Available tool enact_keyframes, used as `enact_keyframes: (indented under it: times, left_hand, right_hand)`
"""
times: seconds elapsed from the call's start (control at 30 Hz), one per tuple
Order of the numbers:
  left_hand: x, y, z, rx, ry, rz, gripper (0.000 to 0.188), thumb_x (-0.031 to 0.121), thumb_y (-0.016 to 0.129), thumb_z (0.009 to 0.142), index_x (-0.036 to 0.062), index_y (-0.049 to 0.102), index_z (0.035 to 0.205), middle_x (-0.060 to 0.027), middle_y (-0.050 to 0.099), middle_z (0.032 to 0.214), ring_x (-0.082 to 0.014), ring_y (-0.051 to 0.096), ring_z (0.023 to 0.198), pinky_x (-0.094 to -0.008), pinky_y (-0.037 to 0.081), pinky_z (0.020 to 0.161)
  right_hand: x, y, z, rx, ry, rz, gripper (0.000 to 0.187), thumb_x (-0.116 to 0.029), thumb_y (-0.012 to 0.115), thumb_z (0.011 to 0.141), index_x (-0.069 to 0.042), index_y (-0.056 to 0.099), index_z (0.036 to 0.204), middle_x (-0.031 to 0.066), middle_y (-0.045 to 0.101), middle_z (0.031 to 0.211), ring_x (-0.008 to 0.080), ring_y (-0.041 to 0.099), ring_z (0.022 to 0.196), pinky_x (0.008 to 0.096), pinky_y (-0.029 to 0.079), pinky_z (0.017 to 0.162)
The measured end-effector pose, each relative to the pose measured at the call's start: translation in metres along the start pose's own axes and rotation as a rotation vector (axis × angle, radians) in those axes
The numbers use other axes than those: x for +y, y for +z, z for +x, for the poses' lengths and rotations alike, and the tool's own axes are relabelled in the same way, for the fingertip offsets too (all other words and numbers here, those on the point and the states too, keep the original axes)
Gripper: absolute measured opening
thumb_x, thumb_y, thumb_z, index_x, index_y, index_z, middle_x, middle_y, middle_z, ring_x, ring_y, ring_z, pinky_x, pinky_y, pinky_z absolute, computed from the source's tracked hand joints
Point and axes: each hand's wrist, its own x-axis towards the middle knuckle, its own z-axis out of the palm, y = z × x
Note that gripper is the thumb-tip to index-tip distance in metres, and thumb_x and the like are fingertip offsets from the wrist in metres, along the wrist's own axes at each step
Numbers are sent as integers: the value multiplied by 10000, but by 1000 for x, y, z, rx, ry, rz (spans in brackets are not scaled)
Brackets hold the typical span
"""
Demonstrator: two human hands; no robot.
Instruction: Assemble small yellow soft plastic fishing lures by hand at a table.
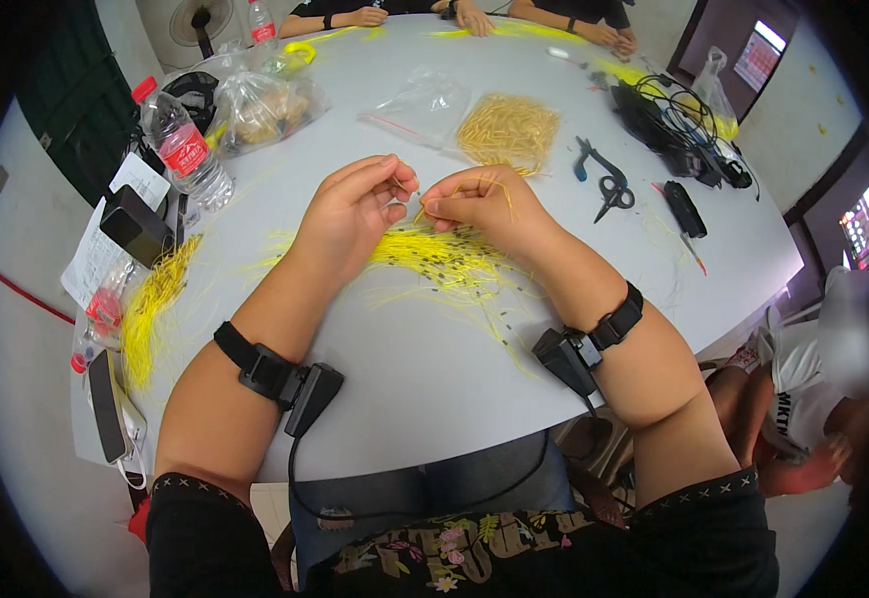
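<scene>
Over the table, my right hand (479, 204) pinches a thin yellow cord (506, 189) between thumb and forefinger, and part of it loops up over the fingers. Close by on the left, my left hand (359, 204) has its fingers curled inward at the same spot. Something thin seems to be between its fingertips, too small to name. Below both hands lies a loose pile of yellow cords (444, 257), many with small dark pieces on them. Just beyond my right hand is a heap of tan, stick-like pieces (509, 130) on clear plastic.
Black scissors (614, 191) and a dark blue-tipped tool (584, 159) lie at right, near a black handle-shaped object (684, 209). Tangled black cables (689, 135) sit beyond. At left stand a water bottle (183, 148) and another yellow bundle (155, 309). Co-workers' hands (474, 18) are across the table.
</scene>
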Motion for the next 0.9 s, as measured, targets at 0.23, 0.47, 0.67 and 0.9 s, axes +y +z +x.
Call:
enact_keyframes:
  times: [0.23, 0.47, 0.67, 0.9]
  left_hand:
    - [-4, 2, 2, 63, 29, 342, 280, 197, 564, 907, -20, 651, 1063, -9, 601, 821, -73, 497, 738, -213, 396, 663]
    - [-11, 1, 6, 67, 115, 586, 238, 120, 679, 834, -24, 670, 1022, -12, 611, 808, -63, 513, 737, -204, 443, 709]
    - [-15, -8, 7, -1, 103, 842, 156, 50, 647, 852, -19, 669, 990, -28, 636, 862, -83, 568, 818, -219, 464, 774]
    - [-11, -7, 3, 28, 166, 1048, 118, 106, 710, 800, 12, 698, 871, 4, 575, 761, -62, 450, 664, -224, 403, 608]
  right_hand:
    - [-3, 1, 1, 8, -58, 100, 179, -65, 659, 816, 18, 610, 967, 87, 677, 803, 127, 638, 723, 239, 503, 672]
    - [-5, -1, -1, 7, -38, 148, 163, -61, 657, 821, 10, 576, 943, 114, 689, 832, 136, 656, 759, 240, 514, 699]
    - [-5, -3, 0, 1, -87, 163, 160, -46, 647, 826, 28, 559, 937, 129, 695, 858, 137, 660, 776, 233, 515, 732]
    - [-8, -5, -1, 16, -35, 119, 222, -66, 637, 836, 43, 568, 1016, 107, 675, 861, 141, 650, 753, 242, 517, 744]
